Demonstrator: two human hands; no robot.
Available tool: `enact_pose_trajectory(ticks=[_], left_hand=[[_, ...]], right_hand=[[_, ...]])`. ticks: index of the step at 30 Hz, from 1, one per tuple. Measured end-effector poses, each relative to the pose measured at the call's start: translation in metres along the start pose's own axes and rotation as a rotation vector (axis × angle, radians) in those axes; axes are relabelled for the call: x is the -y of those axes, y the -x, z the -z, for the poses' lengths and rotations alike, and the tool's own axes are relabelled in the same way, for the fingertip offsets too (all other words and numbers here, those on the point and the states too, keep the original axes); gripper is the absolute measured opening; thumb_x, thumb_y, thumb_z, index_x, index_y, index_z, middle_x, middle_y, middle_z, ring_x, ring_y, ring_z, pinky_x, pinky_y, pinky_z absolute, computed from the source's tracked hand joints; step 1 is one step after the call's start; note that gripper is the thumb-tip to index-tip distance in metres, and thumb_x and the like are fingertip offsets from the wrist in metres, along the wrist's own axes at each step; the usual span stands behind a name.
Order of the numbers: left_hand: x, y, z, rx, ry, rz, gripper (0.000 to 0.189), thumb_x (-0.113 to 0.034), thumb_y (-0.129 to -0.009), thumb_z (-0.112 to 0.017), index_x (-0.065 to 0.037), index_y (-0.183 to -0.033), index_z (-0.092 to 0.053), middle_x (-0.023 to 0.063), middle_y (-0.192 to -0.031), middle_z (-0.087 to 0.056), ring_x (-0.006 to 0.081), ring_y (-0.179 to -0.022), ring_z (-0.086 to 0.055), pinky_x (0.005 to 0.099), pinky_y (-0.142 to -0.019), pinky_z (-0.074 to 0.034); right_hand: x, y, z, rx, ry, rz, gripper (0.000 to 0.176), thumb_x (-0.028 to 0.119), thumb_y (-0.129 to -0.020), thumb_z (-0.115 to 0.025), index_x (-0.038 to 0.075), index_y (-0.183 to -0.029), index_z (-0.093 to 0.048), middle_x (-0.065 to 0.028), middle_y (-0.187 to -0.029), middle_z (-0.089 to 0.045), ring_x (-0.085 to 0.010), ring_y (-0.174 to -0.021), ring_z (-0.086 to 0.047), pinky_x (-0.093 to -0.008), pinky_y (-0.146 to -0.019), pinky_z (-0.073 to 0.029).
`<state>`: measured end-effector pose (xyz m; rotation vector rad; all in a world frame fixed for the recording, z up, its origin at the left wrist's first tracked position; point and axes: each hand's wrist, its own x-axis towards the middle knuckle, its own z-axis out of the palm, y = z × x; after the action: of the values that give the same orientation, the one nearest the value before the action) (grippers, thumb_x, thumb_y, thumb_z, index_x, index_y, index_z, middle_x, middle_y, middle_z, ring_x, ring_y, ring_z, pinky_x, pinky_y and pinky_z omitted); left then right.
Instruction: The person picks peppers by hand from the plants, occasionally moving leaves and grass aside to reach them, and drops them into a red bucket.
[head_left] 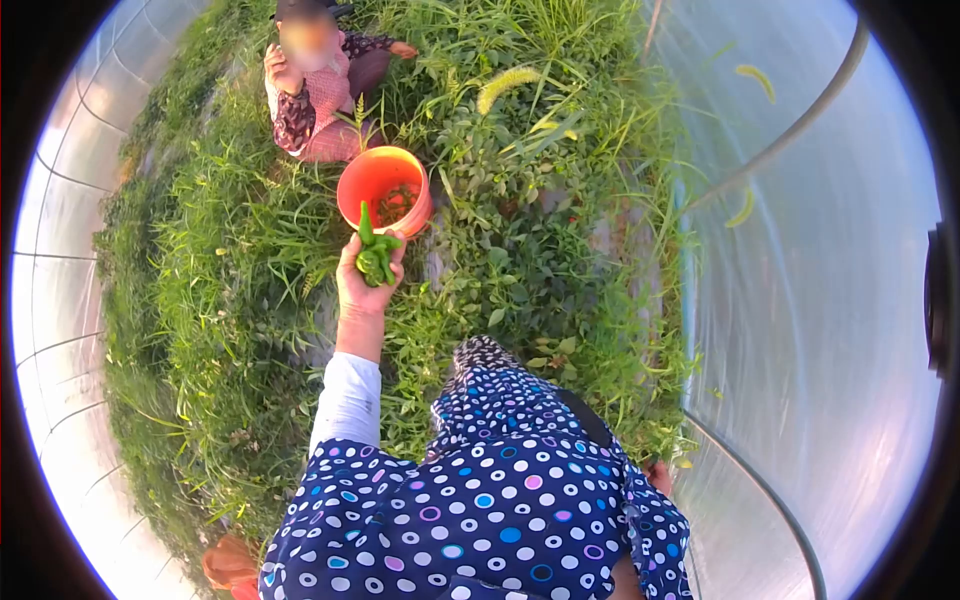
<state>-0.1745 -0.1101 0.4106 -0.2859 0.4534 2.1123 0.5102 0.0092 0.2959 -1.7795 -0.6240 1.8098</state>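
My left hand (364, 290) is stretched forward, palm up, its fingers curled round several green peppers (375, 258). One long pepper sticks up above the fingers. Just beyond the hand stands an orange bucket (425, 205), its near rim close to the fingertips. Some small green and dark pieces lie at the bottom of the bucket. At the lower right, a bit of my right hand (659, 477) shows beside my dotted sleeve, near the plants; its fingers are mostly hidden, and I cannot see whether it holds anything.
Another person (325, 95) crouches behind the bucket, one hand raised. Leafy pepper plants (510, 260) and tall grass (220, 300) surround me. The plastic greenhouse wall (800, 300) curves along the right, with a pipe (765, 490). An orange object (230, 562) lies at the lower left.
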Motion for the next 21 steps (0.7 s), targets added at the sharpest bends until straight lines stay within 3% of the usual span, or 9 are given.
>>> enact_pose_trajectory(ticks=[1, 2, 10, 13, 21], left_hand=[[-0.011, -0.004, 0.003, -0.019, -0.008, -0.037, 0.032, -0.032, -0.083, -0.058, -0.01, -0.106, -0.059, 0.0105, -0.106, -0.06, 0.0279, -0.109, -0.053, 0.0338, -0.062, -0.049], [-0.018, -0.007, 0.005, -0.088, -0.047, -0.086, 0.037, -0.033, -0.081, -0.058, -0.006, -0.106, -0.058, 0.0081, -0.105, -0.061, 0.0254, -0.109, -0.053, 0.0318, -0.06, -0.049], [-0.047, -0.038, 0.041, -0.391, -0.041, -0.186, 0.034, -0.036, -0.081, -0.057, -0.016, -0.108, -0.057, 0.0051, -0.104, -0.061, 0.0259, -0.1, -0.058, 0.0288, -0.058, -0.044], [-0.054, -0.041, 0.05, -0.417, -0.067, -0.192, 0.039, -0.038, -0.078, -0.06, -0.009, -0.104, -0.054, 0.007, -0.103, -0.059, 0.0264, -0.105, -0.056, 0.0295, -0.06, -0.044], [-0.064, -0.072, 0.069, -0.416, -0.116, -0.132, 0.041, -0.039, -0.079, -0.059, -0.008, -0.105, -0.054, 0.0068, -0.102, -0.059, 0.0275, -0.104, -0.056, 0.0305, -0.061, -0.045]], right_hand=[[-0.013, -0.009, 0.013, -0.008, 0.123, 0.05, 0.014, 0.022, -0.086, -0.05, 0.01, -0.088, -0.056, -0.0011, -0.074, -0.056, -0.0121, -0.053, -0.049, -0.0271, -0.045, -0.041], [-0.003, 0.004, 0.016, 0.067, 0.341, 0.025, 0.02, 0.022, -0.087, -0.056, 0.007, -0.1, -0.058, -0.0028, -0.081, -0.06, -0.0145, -0.072, -0.055, -0.0258, -0.064, -0.045], [-0.022, 0.022, 0.011, -0.131, 0.281, -0.145, 0.018, 0.02, -0.086, -0.054, 0.006, -0.098, -0.058, -0.0031, -0.08, -0.059, -0.0141, -0.069, -0.055, -0.0263, -0.059, -0.045], [-0.023, 0.024, 0.007, -0.148, 0.284, -0.161, 0.018, 0.019, -0.086, -0.053, 0.006, -0.097, -0.058, -0.0032, -0.079, -0.059, -0.0139, -0.067, -0.055, -0.0265, -0.056, -0.044], [-0.021, 0.03, -0.002, -0.163, 0.317, -0.186, 0.016, 0.017, -0.086, -0.051, 0.005, -0.095, -0.058, -0.0035, -0.078, -0.059, -0.0134, -0.064, -0.054, -0.027, -0.051, -0.044]])
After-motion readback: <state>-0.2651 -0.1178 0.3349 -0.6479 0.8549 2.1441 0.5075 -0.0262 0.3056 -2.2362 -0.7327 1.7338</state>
